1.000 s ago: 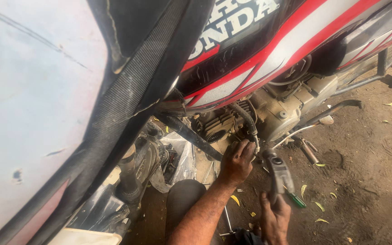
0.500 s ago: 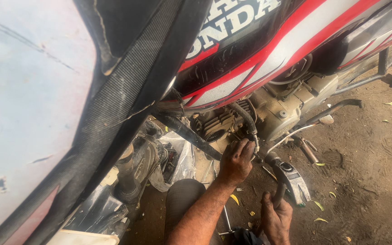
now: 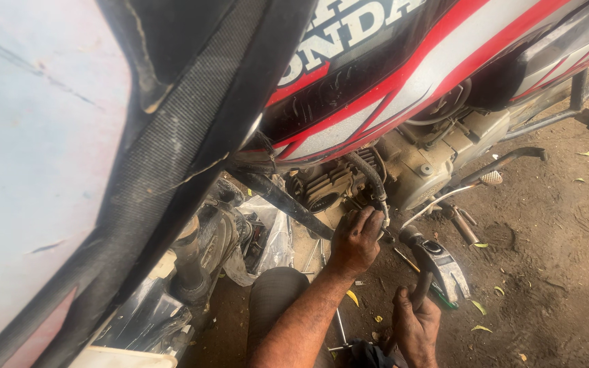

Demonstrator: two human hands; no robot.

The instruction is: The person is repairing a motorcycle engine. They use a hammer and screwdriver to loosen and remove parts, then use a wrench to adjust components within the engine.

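A motorcycle with red, black and silver bodywork stands over me. Its finned engine shows underneath. My left hand presses against the engine's lower front, fingers curled by a black ribbed hose; whether it grips anything there is hidden. Lower right, my right hand is closed on the dark handle of a hammer-like metal tool, whose silver head points up and to the right, just below the engine.
A large pale panel with a black textured edge fills the left. A clear plastic bag hangs beside the engine. A foot lever juts right. Brown dirt ground carries leaves and thin metal rods. My knee is below.
The tool in my right hand has swung its head to the right and tilted. My left hand has stayed at the engine.
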